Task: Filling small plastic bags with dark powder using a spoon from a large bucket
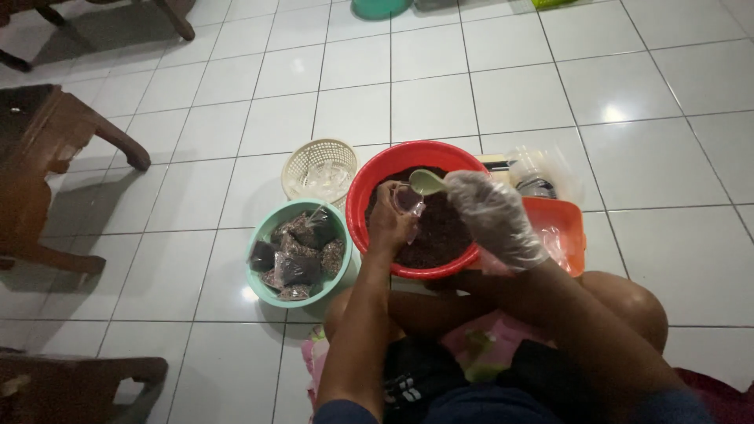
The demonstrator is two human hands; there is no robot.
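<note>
I sit on a white tiled floor with a red basin (375, 174) of dark grainy stuff in front of my knees. Over the basin, my left hand (390, 220) is bare and holds a small clear plastic bag (409, 201) open. My right hand (493, 216) wears a clear plastic glove and grips a pale green spoon (426, 181), its bowl just above the bag's mouth. A teal bowl (262, 235) to the left of the basin holds several filled, tied bags (298, 251) of the same dark stuff.
A cream woven basket (295, 166) with clear plastic in it stands behind the teal bowl. An orange tray (567, 228) and clear plastic packaging (542, 173) lie right of the basin. Wooden furniture legs (118, 141) stand at the left.
</note>
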